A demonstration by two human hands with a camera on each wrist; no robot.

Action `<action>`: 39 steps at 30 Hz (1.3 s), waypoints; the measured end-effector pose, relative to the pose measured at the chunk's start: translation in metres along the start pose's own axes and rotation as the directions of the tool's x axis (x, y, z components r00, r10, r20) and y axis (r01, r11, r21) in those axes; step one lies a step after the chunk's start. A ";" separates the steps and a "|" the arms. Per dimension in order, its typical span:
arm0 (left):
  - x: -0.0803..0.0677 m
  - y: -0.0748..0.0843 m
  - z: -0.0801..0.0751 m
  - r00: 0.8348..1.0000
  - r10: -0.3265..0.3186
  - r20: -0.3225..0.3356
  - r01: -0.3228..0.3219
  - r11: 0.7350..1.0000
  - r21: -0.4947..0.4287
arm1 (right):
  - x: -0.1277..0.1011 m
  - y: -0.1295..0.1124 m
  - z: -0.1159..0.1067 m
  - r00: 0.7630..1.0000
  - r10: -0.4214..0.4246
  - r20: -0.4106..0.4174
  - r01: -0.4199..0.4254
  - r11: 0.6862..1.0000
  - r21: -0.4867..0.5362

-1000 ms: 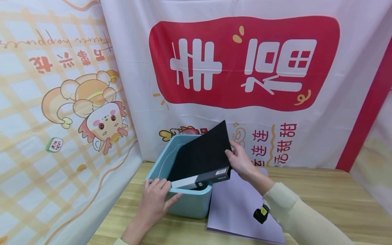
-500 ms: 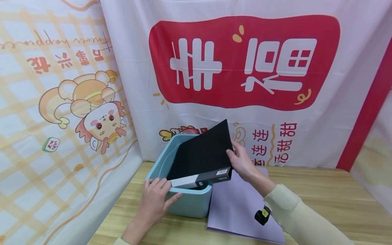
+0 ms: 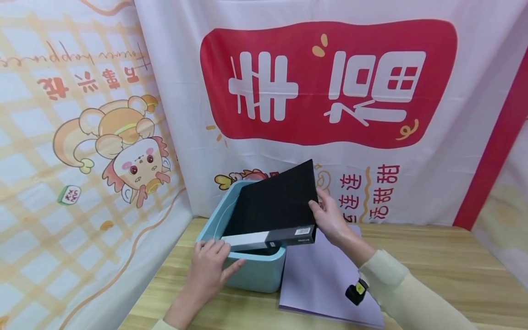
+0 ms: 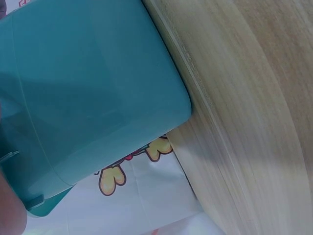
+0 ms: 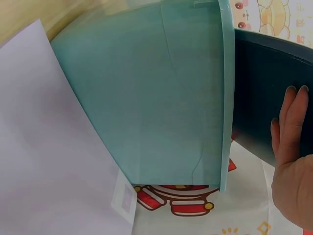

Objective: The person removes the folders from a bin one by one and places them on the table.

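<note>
R hand (image 3: 330, 221) pinches black binder (image 3: 274, 204) by its right edge, tilted, lower end inside teal bin (image 3: 255, 274) | L hand (image 3: 208, 270) flat, fingers relaxed on bin's near rim | tip: brace bin, keep spine clear of rim, go slow | purple sheet (image 3: 317, 275) just beside bin

My right hand (image 3: 330, 220) nudged the black folder (image 3: 274, 204) toward 3 o'clock, lifting its spine clear of the teal bin (image 3: 255, 272).
</note>
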State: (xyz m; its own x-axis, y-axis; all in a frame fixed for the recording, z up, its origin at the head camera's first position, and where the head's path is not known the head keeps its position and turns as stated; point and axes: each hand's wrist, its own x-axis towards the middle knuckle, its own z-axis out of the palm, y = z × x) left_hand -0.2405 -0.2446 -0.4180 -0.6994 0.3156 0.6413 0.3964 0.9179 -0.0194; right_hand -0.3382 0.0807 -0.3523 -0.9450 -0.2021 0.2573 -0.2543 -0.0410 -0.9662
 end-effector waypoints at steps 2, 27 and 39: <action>0.000 0.000 0.000 1.000 -0.005 0.004 0.005 1.000 0.001 | -0.001 0.000 -0.001 1.000 0.003 -0.008 -0.003 1.000 0.005; -0.001 0.001 0.000 1.000 -0.011 0.001 0.011 1.000 -0.003 | -0.011 -0.009 -0.014 0.998 -0.002 -0.057 0.002 1.000 0.008; 0.000 -0.002 0.001 1.000 0.003 -0.011 -0.003 1.000 0.000 | -0.012 -0.014 -0.017 0.999 0.001 -0.043 -0.001 1.000 -0.012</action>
State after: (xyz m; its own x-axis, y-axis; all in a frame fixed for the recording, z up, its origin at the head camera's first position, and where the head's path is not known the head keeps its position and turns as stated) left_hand -0.2415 -0.2463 -0.4188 -0.6921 0.3154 0.6493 0.3985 0.9169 -0.0207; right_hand -0.3266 0.1008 -0.3413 -0.9532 -0.1598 0.2567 -0.2555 -0.0286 -0.9664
